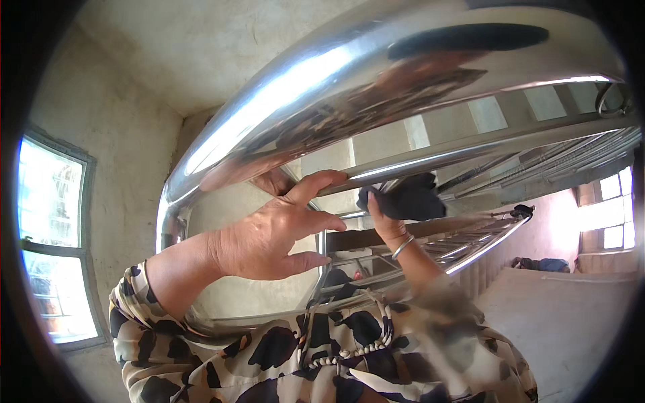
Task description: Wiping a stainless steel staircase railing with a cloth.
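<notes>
A polished stainless steel handrail [282, 95] sweeps across the view in front of me, with a thinner steel rail [418, 163] running below it. My left hand [267, 234] is at the near end of the thinner rail, its fingers spread. One finger overlaps this rail, but whether it presses on it I cannot tell. My right hand [388, 224], with a silver bangle [403, 248] at the wrist, grips a black cloth [410, 199] just under the thinner rail. The cloth is bunched, and part of it seems to meet the rail.
Stair steps [486, 113] show beyond the rails. A lower railing [484, 247] slopes away on the right, a dark item [521, 211] at its far end. A framed window [55, 242] is at left. Dark and blue items [546, 264], unclear, lie at far right.
</notes>
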`<state>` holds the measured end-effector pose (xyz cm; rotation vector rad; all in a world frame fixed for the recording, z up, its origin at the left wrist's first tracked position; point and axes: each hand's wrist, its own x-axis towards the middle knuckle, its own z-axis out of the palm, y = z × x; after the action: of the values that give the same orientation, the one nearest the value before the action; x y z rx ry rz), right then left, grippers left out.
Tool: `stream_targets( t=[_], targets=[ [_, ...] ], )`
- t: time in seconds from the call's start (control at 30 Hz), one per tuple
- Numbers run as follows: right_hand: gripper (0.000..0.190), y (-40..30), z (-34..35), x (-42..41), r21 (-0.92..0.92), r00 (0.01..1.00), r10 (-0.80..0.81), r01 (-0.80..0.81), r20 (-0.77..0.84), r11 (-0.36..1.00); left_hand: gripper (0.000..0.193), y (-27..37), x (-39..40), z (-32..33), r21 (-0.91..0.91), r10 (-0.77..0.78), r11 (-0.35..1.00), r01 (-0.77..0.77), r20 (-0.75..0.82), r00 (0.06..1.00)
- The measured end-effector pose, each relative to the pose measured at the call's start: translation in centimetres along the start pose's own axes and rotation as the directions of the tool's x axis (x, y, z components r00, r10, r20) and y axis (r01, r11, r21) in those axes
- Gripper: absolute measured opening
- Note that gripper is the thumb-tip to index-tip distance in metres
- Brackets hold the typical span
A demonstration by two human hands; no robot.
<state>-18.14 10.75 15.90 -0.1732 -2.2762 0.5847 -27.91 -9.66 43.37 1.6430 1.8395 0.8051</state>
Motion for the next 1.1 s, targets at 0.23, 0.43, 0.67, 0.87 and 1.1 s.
stream_targets(
  t=[0.23, 0.43, 0.67, 0.87, 1.1],
  targets=[
    [0.045, 6.1, 5.2, -9.7, -0.189, 0.527, 0.538, -0.576, 0.658, 0.795, 0.042, 0.2, -0.4, 0.2, -0.024, -0.049, 0.999, 0.048, -0.023, 0.999],
    [0.048, 5.1, 4.5, -8.3, -0.261, 0.292, 0.569, -0.67, 0.769, 0.695, 0.037, 0.2, 0.1, 0.3, -0.013, -0.009, 1.0, 0.009, -0.022, 1.0],
    [0.019, -3.2, 5.0, -2.4, 0.281, 0.526, 0.025, -0.493, 0.85, 0.824, 0.028, 0.2, 1.4, 0.1, 0.073, -0.021, 0.997, 0.023, -0.03, 0.999],
    [0.026, -12.4, -4.5, 7.1, 0.608, 0.945, -0.118, -0.097, 0.304, 0.788, 0.033, 0.1, 0.3, 0.6, 0.131, -0.002, 0.991, 0.019, -0.133, 0.991],
    [0.034, -6.5, 8.0, -2.5, 0.316, 0.791, 0.108, -0.36, 0.602, 0.878, 0.039, 1.3, 0.9, 0.0, -0.027, -0.118, 0.993, 0.117, -0.028, 0.993]
  ],
)
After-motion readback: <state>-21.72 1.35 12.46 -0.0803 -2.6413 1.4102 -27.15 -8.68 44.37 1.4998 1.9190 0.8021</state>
